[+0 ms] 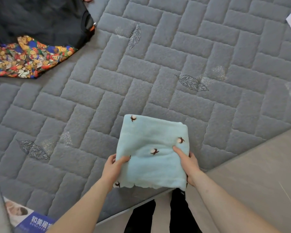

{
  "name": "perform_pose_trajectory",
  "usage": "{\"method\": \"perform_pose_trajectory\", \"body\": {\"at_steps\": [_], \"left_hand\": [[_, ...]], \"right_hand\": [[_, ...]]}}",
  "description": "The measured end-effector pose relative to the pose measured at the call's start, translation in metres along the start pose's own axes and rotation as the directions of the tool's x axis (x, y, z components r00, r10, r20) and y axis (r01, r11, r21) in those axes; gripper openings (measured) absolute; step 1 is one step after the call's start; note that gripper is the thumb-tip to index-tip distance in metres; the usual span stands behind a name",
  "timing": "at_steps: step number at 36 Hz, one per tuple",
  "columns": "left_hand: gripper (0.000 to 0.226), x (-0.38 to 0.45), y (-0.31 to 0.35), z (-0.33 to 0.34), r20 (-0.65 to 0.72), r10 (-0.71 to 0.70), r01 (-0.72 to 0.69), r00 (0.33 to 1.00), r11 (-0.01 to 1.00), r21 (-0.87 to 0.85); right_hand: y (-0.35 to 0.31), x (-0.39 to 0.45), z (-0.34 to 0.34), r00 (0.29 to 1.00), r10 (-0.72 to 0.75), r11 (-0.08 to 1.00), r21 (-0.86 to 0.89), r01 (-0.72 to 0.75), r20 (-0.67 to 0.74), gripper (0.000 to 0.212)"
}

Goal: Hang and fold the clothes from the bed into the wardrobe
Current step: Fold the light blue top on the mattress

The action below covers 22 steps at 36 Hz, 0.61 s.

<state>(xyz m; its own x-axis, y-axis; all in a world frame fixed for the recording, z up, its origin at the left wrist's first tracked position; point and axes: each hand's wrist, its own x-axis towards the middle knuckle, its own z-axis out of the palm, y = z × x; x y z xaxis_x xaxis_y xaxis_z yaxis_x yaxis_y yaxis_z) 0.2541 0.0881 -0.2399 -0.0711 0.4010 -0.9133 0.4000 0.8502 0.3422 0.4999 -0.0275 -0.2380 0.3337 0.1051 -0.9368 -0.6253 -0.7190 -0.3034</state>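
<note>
A folded light-blue fleece blanket is gripped at both sides by the left hand and right hand, at the near edge of the bed. If lifted unevenly, the folds could be lost. A bear-print garment and black garment are left far beyond the blanket.

We see a pale blue fleece cloth with small brown sprig marks, folded into a thick square over the near edge of the grey quilted bed. Far off at the bed's upper left lie a black garment and a bright bear-print garment, crumpled and touching.
</note>
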Motion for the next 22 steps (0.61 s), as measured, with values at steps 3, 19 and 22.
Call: {"method": "perform_pose_trajectory", "body": {"at_steps": [3,19,22], "left_hand": [[0.076,-0.001,-0.013,0.001,0.103,-0.023,0.029,0.994,0.998,-0.057],[0.06,0.003,-0.038,-0.011,0.336,-0.278,0.299,0.9,0.954,-0.012],[0.079,0.011,-0.024,-0.01,0.162,-0.21,0.168,0.964,0.956,0.239]], "right_hand": [[0.004,-0.002,0.004,0.986,0.08,0.997,-0.015,-0.078,0.144,0.096],[0.022,0.015,-0.014,0.932,0.205,0.971,-0.18,-0.156,0.299,0.075],[0.023,0.011,-0.006,0.978,0.037,0.989,-0.146,-0.007,0.204,0.084]]}}
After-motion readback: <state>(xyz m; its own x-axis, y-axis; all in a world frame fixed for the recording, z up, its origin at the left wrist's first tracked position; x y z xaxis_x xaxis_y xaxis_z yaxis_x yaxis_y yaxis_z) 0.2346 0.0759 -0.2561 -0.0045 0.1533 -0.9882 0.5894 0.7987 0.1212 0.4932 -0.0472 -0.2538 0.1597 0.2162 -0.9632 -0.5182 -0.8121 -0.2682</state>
